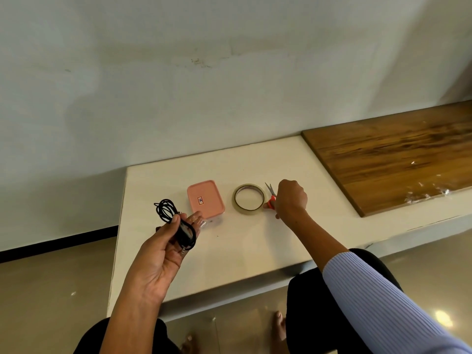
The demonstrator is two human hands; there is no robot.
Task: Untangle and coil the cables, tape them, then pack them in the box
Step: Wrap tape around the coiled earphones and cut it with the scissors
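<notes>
Left hand (163,251) raised palm-up over the tabletop's (255,241) left edge, thumb pinning coiled black cable (176,223) against fingers. Right hand (290,198) curled around orange-handled scissors (270,196), just beside tape roll (249,197) mid-tabletop. Pink-lidded box (205,199) left of tape, lid on, near the far edge.

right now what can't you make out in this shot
Head view only:
- Scissors handles: covered by the right hand.
- Box contents: pink lid is on.
- Lid label: too small to read.
- Cable plugs: blurred, partly behind the left hand thumb.
</notes>
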